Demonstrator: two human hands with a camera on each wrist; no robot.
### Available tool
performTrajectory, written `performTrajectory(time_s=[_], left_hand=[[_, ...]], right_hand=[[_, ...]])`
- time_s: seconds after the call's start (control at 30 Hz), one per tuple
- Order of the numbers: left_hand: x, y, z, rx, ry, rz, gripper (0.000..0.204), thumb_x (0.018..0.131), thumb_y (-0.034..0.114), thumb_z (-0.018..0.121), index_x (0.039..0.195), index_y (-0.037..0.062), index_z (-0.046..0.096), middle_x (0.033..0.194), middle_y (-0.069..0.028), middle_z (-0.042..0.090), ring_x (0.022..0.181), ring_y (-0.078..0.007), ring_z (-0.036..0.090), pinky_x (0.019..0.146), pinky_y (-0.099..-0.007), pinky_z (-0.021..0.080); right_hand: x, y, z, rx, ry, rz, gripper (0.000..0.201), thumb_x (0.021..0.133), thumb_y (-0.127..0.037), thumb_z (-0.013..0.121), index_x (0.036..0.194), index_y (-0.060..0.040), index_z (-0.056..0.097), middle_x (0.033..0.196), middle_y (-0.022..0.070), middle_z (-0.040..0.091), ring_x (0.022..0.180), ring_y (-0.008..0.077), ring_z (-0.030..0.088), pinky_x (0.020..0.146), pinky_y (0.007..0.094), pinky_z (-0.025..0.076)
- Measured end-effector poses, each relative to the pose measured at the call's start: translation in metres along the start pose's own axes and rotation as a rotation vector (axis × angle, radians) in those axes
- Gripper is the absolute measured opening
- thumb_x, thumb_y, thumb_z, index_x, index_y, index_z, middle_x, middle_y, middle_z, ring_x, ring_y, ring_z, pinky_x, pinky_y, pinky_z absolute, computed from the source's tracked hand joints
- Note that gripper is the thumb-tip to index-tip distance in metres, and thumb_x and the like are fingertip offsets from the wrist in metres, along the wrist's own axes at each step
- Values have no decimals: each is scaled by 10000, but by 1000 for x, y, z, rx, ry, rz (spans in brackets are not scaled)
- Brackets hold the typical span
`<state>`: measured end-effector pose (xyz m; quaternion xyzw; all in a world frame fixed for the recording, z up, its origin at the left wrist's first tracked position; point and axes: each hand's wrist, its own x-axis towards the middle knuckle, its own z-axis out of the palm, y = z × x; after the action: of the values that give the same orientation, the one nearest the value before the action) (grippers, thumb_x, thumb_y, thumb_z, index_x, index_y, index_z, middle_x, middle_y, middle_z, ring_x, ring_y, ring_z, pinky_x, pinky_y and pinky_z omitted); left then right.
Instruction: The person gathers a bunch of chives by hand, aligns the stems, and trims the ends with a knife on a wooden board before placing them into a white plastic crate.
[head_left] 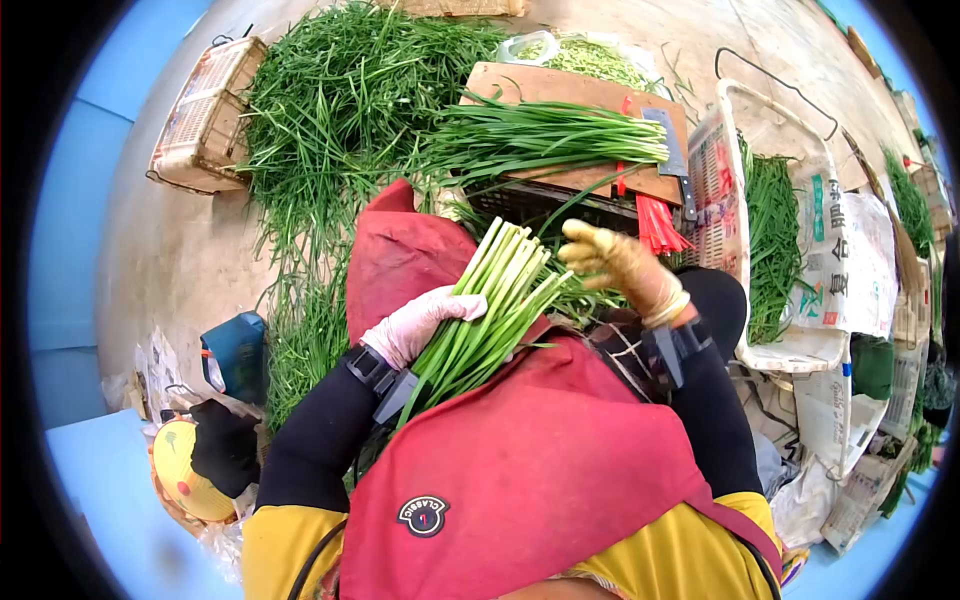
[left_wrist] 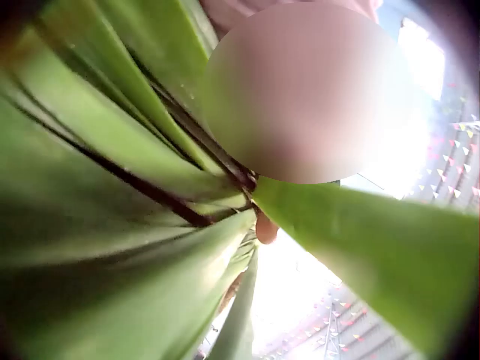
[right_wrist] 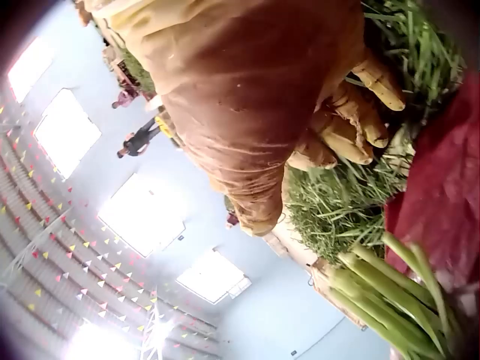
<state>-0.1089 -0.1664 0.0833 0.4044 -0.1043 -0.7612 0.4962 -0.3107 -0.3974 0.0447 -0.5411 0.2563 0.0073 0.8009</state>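
My left hand (head_left: pixel 425 322), in a pale pink glove, grips a bundle of garlic chives (head_left: pixel 485 305) over the lap, its thumb across the stalks. The pale cut ends point up and away from the body. Close leaves (left_wrist: pixel 90 150) fill much of the left wrist view, and most of that hand is hidden there. To the right of the bundle, my right hand (head_left: pixel 612 262) is raised in a yellowed glove, apart from the stalks and holding nothing. Its fingers (right_wrist: pixel 349 139) are loosely bent in the right wrist view, where the bundle's cut ends (right_wrist: pixel 390 300) show below.
A second chive bundle (head_left: pixel 550 135) lies on a wooden board (head_left: pixel 500 82) beside a cleaver (head_left: pixel 668 140) and red ties (head_left: pixel 657 225). Loose chives (head_left: pixel 340 90) heap on the floor. A white basket (head_left: pixel 712 175) with chives stands right, a crate (head_left: pixel 205 120) far left.
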Motion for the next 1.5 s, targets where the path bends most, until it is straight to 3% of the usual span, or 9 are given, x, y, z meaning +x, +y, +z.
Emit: performTrajectory(time_s=[0.1, 0.17, 0.3, 0.43, 0.63, 0.93, 1.17, 1.33, 1.5], left_hand=[[-1, 2, -3, -9, 62, 23, 528, 893, 270, 644, 1309, -29, 514, 1174, -163, 643, 1023, -285, 660, 919, -397, 533], [-1, 4, 3, 46, 97, 55, 547, 884, 276, 660, 1321, -15, 509, 1173, -139, 645, 1003, -234, 661, 910, -359, 532], [0, 3, 17, 47, 54, 7, 572, 854, 280, 693, 1314, -8, 512, 1157, -120, 649, 1003, -231, 659, 910, -347, 530], [-3, 5, 0, 115, -23, 7, 666, 790, 252, 730, 1332, -36, 470, 1175, -198, 626, 1012, -316, 661, 919, -446, 545], [-7, -1, -17, -47, 7, 142, 769, 777, 287, 718, 1403, -26, 400, 1272, -237, 587, 1096, -368, 631, 967, -447, 517], [-9, -2, -19, -35, 60, 221, 675, 796, 286, 672, 1348, -40, 462, 1231, -199, 622, 1112, -300, 622, 1008, -422, 486], [-11, -4, -19, -1, 69, 207, 615, 802, 345, 646, 1273, -35, 539, 1196, -188, 635, 1087, -287, 629, 987, -406, 497], [-7, -10, -53, 29, 95, 192, 461, 884, 204, 617, 1289, -2, 544, 1026, -25, 646, 907, -99, 605, 857, -274, 511], [-13, 5, -34, 26, 108, 223, 477, 875, 173, 605, 1310, -4, 522, 1090, -35, 635, 926, -109, 608, 848, -271, 516]], right_hand=[[27, 66, 6, -299, -275, -258, 796, 894, -530, 616, 1477, -51, 364, 1347, 86, 563, 1249, 204, 514, 1029, 393, 421], [10, 30, 62, 324, -367, -202, 818, 862, -437, 709, 1484, -51, 345, 1406, 72, 511, 1295, 174, 464, 1096, 354, 354], [31, 22, 80, 457, -409, -291, 853, 831, -423, 749, 1483, -54, 340, 1400, 101, 508, 1255, 195, 506, 1100, 352, 361], [32, 11, 89, 428, -344, -357, 899, 827, -469, 735, 1501, -62, 301, 1355, 66, 534, 1205, 184, 538, 1039, 349, 422], [4, 3, 54, 297, -325, -27, 811, 869, -436, 694, 1483, -59, 321, 1207, 75, 618, 997, 131, 596, 817, 253, 515], [-6, 1, 77, 263, -151, -23, 272, 925, -160, 648, 1148, -7, 672, 1002, 27, 692, 680, 42, 534, 615, 183, 449], [-7, 1, 79, 331, -140, -40, 291, 911, -107, 632, 1184, -10, 653, 1004, 25, 690, 745, 52, 598, 626, 181, 461], [1, 3, 85, 361, -183, -93, 343, 894, -121, 623, 1220, -15, 617, 905, -8, 667, 714, 47, 603, 622, 178, 461], [2, -2, 90, 257, -156, -39, 315, 897, -136, 647, 1187, -16, 618, 890, -2, 665, 686, 54, 604, 613, 183, 464]])
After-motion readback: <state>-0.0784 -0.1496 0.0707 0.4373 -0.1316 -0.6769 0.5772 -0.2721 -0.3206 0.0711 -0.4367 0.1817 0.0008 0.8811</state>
